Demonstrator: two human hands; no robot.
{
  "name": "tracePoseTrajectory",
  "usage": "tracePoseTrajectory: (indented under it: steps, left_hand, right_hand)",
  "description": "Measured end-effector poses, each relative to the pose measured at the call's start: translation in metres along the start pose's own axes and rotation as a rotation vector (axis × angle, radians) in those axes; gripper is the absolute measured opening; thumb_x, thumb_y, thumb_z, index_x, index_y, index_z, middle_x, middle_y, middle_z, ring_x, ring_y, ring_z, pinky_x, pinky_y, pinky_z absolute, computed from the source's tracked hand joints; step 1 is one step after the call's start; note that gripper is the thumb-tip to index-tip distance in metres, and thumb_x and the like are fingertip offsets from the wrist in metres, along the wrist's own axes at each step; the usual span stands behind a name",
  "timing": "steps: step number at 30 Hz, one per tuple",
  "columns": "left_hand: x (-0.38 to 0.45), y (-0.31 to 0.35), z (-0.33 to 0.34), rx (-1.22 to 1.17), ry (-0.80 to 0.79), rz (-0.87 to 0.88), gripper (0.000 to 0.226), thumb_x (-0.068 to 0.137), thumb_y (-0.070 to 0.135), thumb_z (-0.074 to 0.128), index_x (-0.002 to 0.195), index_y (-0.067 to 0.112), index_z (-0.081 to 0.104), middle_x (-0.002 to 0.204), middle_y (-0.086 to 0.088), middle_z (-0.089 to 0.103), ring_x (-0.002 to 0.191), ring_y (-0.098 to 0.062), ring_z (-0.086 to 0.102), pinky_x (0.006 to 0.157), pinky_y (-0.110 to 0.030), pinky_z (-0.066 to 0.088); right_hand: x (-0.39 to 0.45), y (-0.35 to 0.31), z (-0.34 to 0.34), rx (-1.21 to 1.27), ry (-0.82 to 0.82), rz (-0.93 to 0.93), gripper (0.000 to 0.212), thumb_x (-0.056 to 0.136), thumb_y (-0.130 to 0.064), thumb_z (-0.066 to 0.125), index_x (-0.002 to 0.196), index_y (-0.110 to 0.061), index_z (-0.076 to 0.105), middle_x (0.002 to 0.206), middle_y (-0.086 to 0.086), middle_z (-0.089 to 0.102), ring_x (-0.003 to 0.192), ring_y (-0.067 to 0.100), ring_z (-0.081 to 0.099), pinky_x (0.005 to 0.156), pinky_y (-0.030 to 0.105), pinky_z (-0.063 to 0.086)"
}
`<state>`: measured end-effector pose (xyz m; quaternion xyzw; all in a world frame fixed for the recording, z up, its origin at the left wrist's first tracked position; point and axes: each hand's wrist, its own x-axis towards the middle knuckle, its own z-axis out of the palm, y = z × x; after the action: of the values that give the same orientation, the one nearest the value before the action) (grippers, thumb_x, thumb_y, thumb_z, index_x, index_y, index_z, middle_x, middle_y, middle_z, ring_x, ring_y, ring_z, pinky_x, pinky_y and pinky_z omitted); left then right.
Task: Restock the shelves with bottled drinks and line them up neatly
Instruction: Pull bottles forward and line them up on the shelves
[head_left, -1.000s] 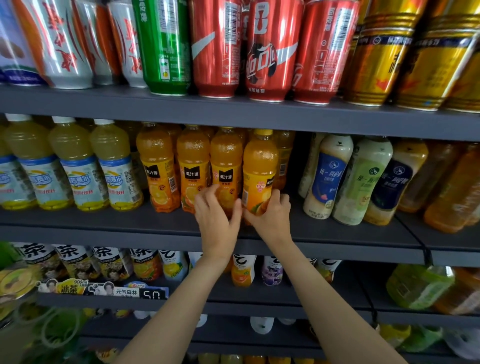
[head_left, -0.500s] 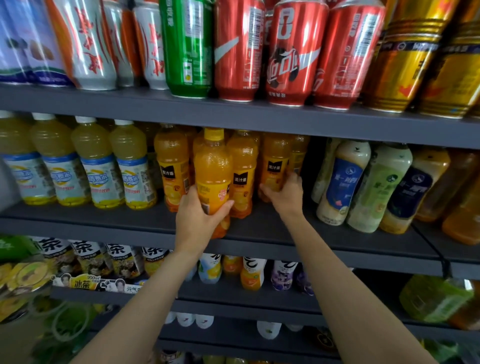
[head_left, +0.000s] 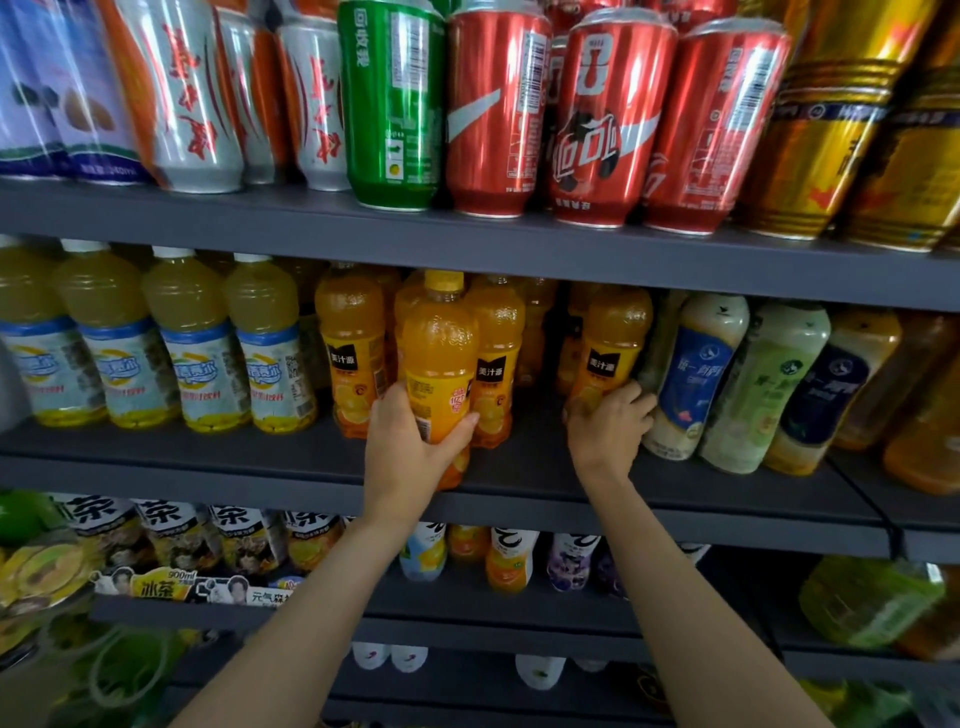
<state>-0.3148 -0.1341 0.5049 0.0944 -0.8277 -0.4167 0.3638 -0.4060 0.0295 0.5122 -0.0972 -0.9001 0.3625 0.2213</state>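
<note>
On the middle grey shelf (head_left: 260, 460) stand orange juice bottles. My left hand (head_left: 415, 441) grips one yellow-capped orange juice bottle (head_left: 439, 358) by its lower part, at the shelf's front edge, ahead of the row. My right hand (head_left: 608, 434) is closed around the base of another orange juice bottle (head_left: 613, 343) further right, next to a blue-labelled white bottle (head_left: 691, 374). Two more orange bottles (head_left: 348, 348) stand beside the held one. Between the two gripped bottles is a dark gap.
Pale yellow bottles with white caps (head_left: 192, 343) fill the shelf's left. White, green and dark-labelled bottles (head_left: 769, 384) lean at the right. Cans (head_left: 493, 104) crowd the shelf above. Tea bottles (head_left: 171, 535) sit on the shelf below.
My left hand has carried the yellow-capped bottle leftward along the shelf front. My right hand moved right, onto the orange bottle beside the white bottles, opening a gap.
</note>
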Motion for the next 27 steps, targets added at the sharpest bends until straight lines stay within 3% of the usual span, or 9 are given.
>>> tracePoseTrajectory:
  steps: [5, 7, 10, 13, 16, 18, 21, 27]
  left_hand:
    - [0.0, 0.001, -0.001, -0.013, -0.002, 0.025, 0.053, 0.072, 0.044, 0.072, 0.108, 0.011, 0.05, 0.098, 0.003, 0.048, 0.096, -0.011, 0.043, 0.079, -0.023, 0.035]
    - [0.0, 0.001, -0.002, -0.02, -0.009, 0.029, 0.053, 0.072, 0.044, 0.072, 0.109, 0.012, 0.05, 0.099, 0.003, 0.048, 0.097, -0.01, 0.043, 0.079, -0.023, 0.035]
    - [0.001, -0.001, -0.003, -0.039, -0.016, 0.027, 0.053, 0.071, 0.045, 0.072, 0.107, 0.013, 0.05, 0.099, 0.0, 0.051, 0.097, -0.011, 0.045, 0.079, -0.023, 0.037]
    - [0.002, -0.001, -0.004, -0.025, -0.026, 0.021, 0.054, 0.071, 0.046, 0.072, 0.107, 0.013, 0.049, 0.099, 0.002, 0.049, 0.096, -0.01, 0.044, 0.078, -0.022, 0.036]
    - [0.002, 0.0, -0.005, -0.027, -0.023, 0.032, 0.053, 0.071, 0.045, 0.073, 0.106, 0.014, 0.049, 0.096, 0.004, 0.047, 0.095, -0.009, 0.043, 0.078, -0.022, 0.036]
    - [0.003, 0.0, -0.004, -0.035, -0.025, 0.03, 0.053, 0.07, 0.045, 0.073, 0.106, 0.015, 0.048, 0.096, 0.004, 0.046, 0.095, -0.01, 0.044, 0.078, -0.023, 0.036]
    - [0.003, -0.002, -0.004, -0.044, -0.03, 0.03, 0.051, 0.069, 0.046, 0.072, 0.103, 0.018, 0.046, 0.095, 0.006, 0.046, 0.095, -0.013, 0.046, 0.079, -0.025, 0.039]
    - [0.003, -0.006, -0.002, -0.05, -0.026, 0.034, 0.065, 0.063, 0.058, 0.063, 0.107, 0.012, 0.049, 0.095, 0.002, 0.047, 0.093, -0.016, 0.049, 0.078, -0.028, 0.042]
  right_hand:
    - [-0.011, 0.003, -0.004, -0.036, 0.078, 0.02, 0.072, 0.087, -0.017, 0.061, 0.14, 0.003, 0.018, 0.136, 0.024, 0.031, 0.121, 0.04, 0.035, 0.103, 0.045, 0.032]
    - [-0.017, -0.001, -0.006, 0.04, 0.16, -0.008, 0.07, 0.086, -0.013, 0.061, 0.141, 0.002, 0.02, 0.138, 0.023, 0.029, 0.123, 0.038, 0.034, 0.105, 0.044, 0.033]
    - [-0.034, -0.014, -0.005, 0.201, 0.287, -0.278, 0.053, 0.087, -0.008, 0.06, 0.134, 0.001, 0.038, 0.134, 0.021, 0.039, 0.122, 0.032, 0.039, 0.101, 0.03, 0.034]
    - [-0.034, -0.025, 0.006, 0.212, 0.117, -0.443, 0.038, 0.091, -0.008, 0.055, 0.127, 0.002, 0.048, 0.124, 0.018, 0.052, 0.118, 0.028, 0.048, 0.098, 0.027, 0.038]
    - [-0.008, -0.035, 0.017, 0.282, -0.182, -0.231, 0.043, 0.095, -0.01, 0.05, 0.136, -0.001, 0.04, 0.134, 0.017, 0.049, 0.126, 0.028, 0.046, 0.103, 0.031, 0.037]
    - [0.008, -0.039, 0.022, 0.287, -0.296, -0.143, 0.049, 0.096, -0.012, 0.047, 0.142, -0.006, 0.032, 0.142, 0.014, 0.043, 0.132, 0.027, 0.04, 0.106, 0.033, 0.033]
    - [0.022, -0.043, 0.031, 0.31, -0.345, -0.077, 0.051, 0.096, -0.014, 0.047, 0.143, -0.011, 0.028, 0.145, 0.011, 0.039, 0.134, 0.027, 0.037, 0.107, 0.036, 0.033]
    - [0.04, -0.052, 0.05, 0.284, -0.362, 0.02, 0.036, 0.095, -0.014, 0.047, 0.13, -0.01, 0.042, 0.132, 0.013, 0.051, 0.122, 0.029, 0.049, 0.099, 0.038, 0.041]
